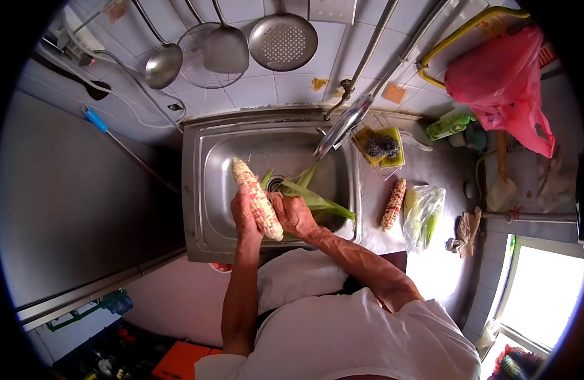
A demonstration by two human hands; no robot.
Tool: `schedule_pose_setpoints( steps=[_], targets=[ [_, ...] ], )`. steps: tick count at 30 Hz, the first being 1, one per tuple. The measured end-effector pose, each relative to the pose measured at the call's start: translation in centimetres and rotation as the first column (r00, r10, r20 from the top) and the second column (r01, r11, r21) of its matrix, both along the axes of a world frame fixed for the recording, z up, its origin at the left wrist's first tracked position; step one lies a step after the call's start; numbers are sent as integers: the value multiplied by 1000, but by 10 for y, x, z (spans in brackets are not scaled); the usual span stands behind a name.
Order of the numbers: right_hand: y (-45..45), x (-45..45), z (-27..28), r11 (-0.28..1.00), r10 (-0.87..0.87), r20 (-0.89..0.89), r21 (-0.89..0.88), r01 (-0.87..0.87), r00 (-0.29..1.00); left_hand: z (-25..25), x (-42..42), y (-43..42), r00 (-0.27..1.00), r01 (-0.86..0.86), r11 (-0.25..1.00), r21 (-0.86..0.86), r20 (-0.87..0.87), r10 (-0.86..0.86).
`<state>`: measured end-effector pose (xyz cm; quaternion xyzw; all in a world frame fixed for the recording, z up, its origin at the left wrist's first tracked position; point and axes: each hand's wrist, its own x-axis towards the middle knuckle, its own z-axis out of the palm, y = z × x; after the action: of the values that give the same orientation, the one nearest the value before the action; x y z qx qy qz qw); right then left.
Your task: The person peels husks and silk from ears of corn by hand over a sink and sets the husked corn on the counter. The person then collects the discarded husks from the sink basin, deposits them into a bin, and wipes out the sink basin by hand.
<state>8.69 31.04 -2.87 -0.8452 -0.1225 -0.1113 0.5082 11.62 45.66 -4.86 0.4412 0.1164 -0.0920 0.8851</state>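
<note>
Over the sink [219, 142], my left hand [243, 214] is wrapped around an ear of corn [257, 201] with pale and reddish kernels, its husk gone. The cob slants, one end pointing to the back left and the other toward my body. My right hand [294, 216] is close against the cob's right side with its fingers curled together; whatever they pinch is hidden. Green corn husks [312, 197] lie in the basin beyond and beside my right hand, partly over the drain [275, 183].
On the right counter lie another bare ear of corn [394, 204] and a clear plastic bag [424, 215] with something green inside. A wire rack [382, 147] holds sponges and a scouring pad. The faucet [346, 125] reaches over the basin. Ladles and strainers [283, 42] hang behind.
</note>
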Motion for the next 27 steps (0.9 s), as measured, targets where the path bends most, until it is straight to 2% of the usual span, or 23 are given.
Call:
schedule_pose_setpoints(
  steps=[1, 2, 3, 4, 5, 6, 7, 8, 9, 10, 12, 14, 16, 18, 19, 20, 22, 23, 25, 26, 27],
  targets=[
    [1, -4, -14, 993, -80, 24, -81, 82, 996, 11, 2, -2, 999, -37, 999, -26, 20, 38],
    [2, -5, -29, 974, -158, 55, -158, 165, 986, 22, 6, -6, 993, -112, 987, -119, -62, 105],
    [-6, -7, -42, 962, -102, 119, -239, 128, 988, 31, 9, -9, 987, -151, 981, -126, -67, 143],
    [-10, -4, -37, 969, -186, -93, -180, 167, 978, 36, 11, -9, 980, -191, 973, -130, -73, 183],
    [-19, -3, -40, 963, -162, -177, -245, 116, 971, 32, 15, 0, 978, -202, 971, -124, -67, 195],
    [-35, -7, -47, 949, -148, -263, -310, 62, 953, 22, 19, 11, 979, -205, 945, -256, -53, 198],
    [-43, -15, -57, 946, -147, -249, -318, 63, 957, 17, 21, 21, 978, -203, 901, -383, -40, 203],
    [-53, -21, -69, 943, -145, -232, -327, 63, 962, 19, 24, 27, 976, -211, 900, -382, -39, 212],
    [-69, -24, -70, 904, -32, -393, -403, -141, 919, 25, 24, 32, 975, -210, 904, -372, -11, 222],
    [-68, -26, -73, 904, -26, -395, -401, -146, 918, 31, 25, 36, 973, -207, 909, -363, 18, 229],
    [-68, -33, -72, 917, -203, -463, -398, 2, 863, 41, 24, 34, 975, -211, 900, -380, -21, 220],
    [-59, -23, -59, 918, -151, -453, -393, -45, 879, 45, 24, 23, 972, -233, 893, -384, -71, 223],
    [-40, -12, -13, 983, -23, -129, -184, -1, 991, 38, 23, 17, 979, -205, 891, -406, -64, 196],
    [-22, -11, 30, 984, 80, -124, -147, -98, 989, 34, 25, 11, 982, -187, 903, -386, -55, 180],
    [-12, -10, 52, 968, 82, -249, -209, -136, 965, 31, 26, 9, 985, -167, 908, -383, -33, 167],
    [-1, -8, 46, 927, 24, -190, -362, -93, 981, 29, 25, 8, 986, -164, 909, -383, -33, 164],
    [-2, -9, 36, 870, 66, -229, -464, -169, 971, 33, 24, 6, 978, -209, 919, -333, -69, 198],
    [-2, -9, 28, 870, 71, -229, -462, -172, 971, 33, 24, 8, 977, -213, 919, -331, -68, 202],
    [-5, -11, 7, 966, 184, 4, -186, -180, 983, 30, 23, 13, 978, -196, 931, -307, -129, 163],
    [-6, -12, -2, 966, 185, 2, -185, -182, 983, 26, 22, 15, 978, -198, 931, -307, -132, 164],
    [-7, -13, -11, 990, 101, -186, -76, -117, 977, 20, 22, 16, 985, -163, 919, -358, -119, 128]
  ],
)
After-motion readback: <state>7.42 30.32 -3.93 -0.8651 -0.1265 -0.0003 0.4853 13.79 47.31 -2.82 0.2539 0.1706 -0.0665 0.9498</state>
